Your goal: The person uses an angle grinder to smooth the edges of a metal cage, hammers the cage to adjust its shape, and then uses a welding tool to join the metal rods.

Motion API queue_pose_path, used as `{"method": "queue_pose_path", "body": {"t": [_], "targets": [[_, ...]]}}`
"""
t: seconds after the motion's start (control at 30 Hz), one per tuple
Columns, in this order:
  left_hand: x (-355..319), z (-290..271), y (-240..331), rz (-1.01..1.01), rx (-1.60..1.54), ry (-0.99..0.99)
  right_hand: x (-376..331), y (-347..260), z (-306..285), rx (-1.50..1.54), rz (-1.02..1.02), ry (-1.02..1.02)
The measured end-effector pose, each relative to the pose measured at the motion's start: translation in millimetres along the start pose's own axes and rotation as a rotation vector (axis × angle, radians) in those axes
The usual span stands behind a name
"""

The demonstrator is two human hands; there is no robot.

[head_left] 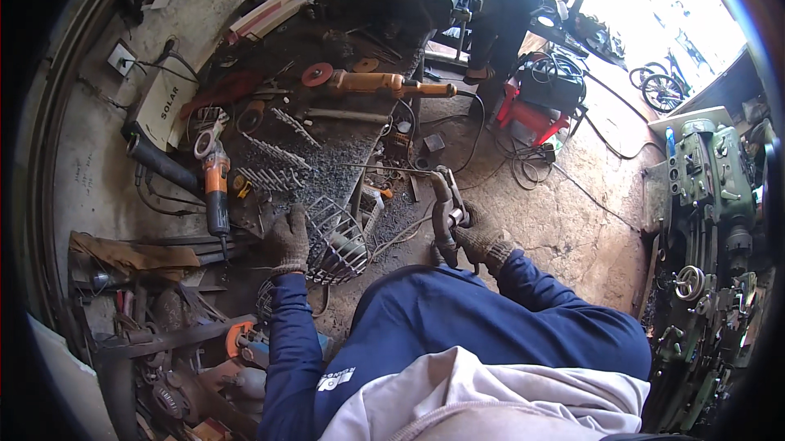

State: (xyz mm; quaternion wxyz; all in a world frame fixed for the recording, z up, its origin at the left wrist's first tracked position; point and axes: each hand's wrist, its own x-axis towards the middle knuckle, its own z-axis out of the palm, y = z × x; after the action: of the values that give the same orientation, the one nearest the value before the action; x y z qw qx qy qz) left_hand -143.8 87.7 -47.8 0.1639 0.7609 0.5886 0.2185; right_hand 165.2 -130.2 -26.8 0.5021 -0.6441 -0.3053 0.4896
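Observation:
My right hand [482, 238], in a knitted work glove, is closed around a welding electrode holder [446, 216] above my lap. From its jaw a thin welding rod [384, 167] reaches left over the bench edge. My left hand [288, 238], gloved too, lies at the bench's near side with its thumb apart from its fingers. A cage of welded metal bars [337, 241] is right beside it; whether the hand touches the bars I cannot tell. Rows of short rods [274, 179] lie beyond, among small dark bits of metal.
An orange angle grinder [217, 188] lies at the left, and a longer orange grinder [368, 83] across the bench [286, 49]. Cables trail over the floor near a welding machine [549, 81] on a red stand. A green lathe [711, 188] stands right. Someone's legs [503, 24] show behind.

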Motion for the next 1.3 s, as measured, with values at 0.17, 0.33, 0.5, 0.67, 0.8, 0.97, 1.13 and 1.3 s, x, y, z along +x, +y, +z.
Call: {"method": "queue_pose_path", "body": {"t": [0.17,0.33,0.5,0.67,0.8,0.97,1.13,1.3], "targets": [[-3,2,0,0.064,-0.058,0.097,4,20,7,0.004,0.061,0.040],[4,20,-24,0.169,-0.060,0.249,11,38,9,0.026,-0.035,0.132],[2,31,-38,0.260,-0.127,0.274,9,64,-4,0.061,-0.036,0.146],[3,21,-29,0.176,-0.071,0.251,-18,39,-13,0.079,-0.005,-0.042],[1,15,-30,0.164,-0.002,0.213,-23,41,-20,-0.030,-0.018,-0.033],[12,19,-30,0.201,0.082,0.144,-25,31,-22,-0.049,0.017,-0.047],[14,16,-22,0.313,0.205,0.206,-26,19,-28,-0.066,0.033,-0.096],[13,13,-10,0.420,0.381,0.230,-29,22,-31,-0.124,-0.003,-0.062]]}}
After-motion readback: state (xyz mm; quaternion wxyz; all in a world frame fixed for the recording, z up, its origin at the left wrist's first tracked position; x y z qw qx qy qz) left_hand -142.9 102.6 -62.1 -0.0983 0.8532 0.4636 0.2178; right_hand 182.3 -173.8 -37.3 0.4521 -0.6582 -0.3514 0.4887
